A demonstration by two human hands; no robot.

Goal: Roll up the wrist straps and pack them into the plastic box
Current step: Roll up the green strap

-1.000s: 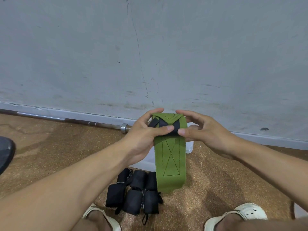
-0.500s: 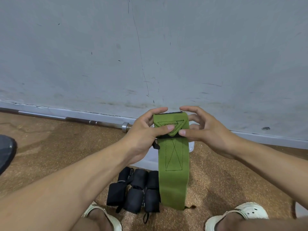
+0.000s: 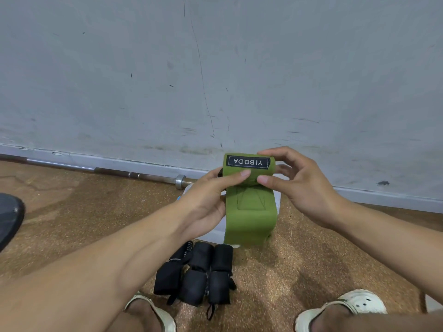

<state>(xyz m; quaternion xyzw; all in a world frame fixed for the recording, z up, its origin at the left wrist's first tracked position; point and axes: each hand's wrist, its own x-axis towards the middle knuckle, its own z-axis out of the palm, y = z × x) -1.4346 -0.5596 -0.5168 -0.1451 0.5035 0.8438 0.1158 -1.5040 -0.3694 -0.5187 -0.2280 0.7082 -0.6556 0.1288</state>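
Both hands, left hand (image 3: 206,197) and right hand (image 3: 302,185), pinch the green wrist strap's (image 3: 249,212) rolled top in midair above the plastic box (image 3: 277,200), thumbs pressing to keep the coil tight, tail hanging; black rolled straps (image 3: 199,274) wait on the floor.

The roll at the top of the green wrist strap (image 3: 249,212) has grown thicker since a second ago: the black loop and stitched triangle that showed there are now wound inside, and a black label reading YIBODA (image 3: 248,162) faces up. The hanging tail is shorter, ending above the black rolled straps (image 3: 194,275) rather than beside them.
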